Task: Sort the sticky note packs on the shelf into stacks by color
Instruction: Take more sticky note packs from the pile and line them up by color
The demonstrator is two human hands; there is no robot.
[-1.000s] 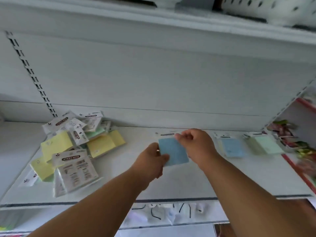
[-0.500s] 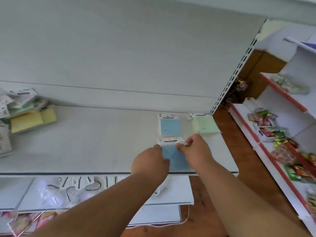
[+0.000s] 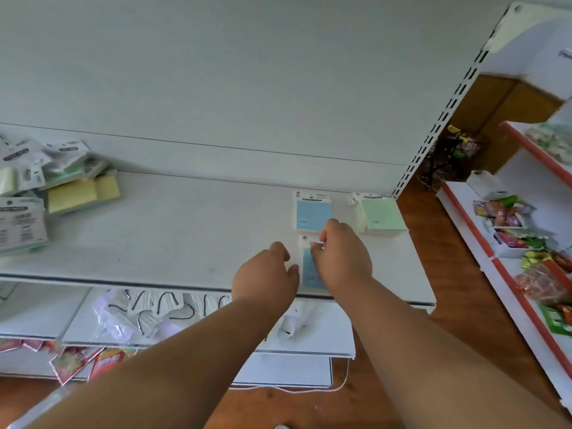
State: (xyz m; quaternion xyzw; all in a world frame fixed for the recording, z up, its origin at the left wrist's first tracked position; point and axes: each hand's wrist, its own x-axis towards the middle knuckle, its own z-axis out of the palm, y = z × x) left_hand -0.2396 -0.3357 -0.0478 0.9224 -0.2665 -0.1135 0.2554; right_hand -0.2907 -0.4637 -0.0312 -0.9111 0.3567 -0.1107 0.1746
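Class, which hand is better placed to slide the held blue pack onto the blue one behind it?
Right. The right hand pinches the held blue pack at its header, nearest the blue pack behind.

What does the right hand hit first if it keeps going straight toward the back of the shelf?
Probably the blue pack lying directly beyond the right hand, ahead of the shelf's back panel; height above it is unclear.

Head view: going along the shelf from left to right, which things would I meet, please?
Mixed pile of packs → yellow pack → left hand → right hand pinching a blue pack → green stack.
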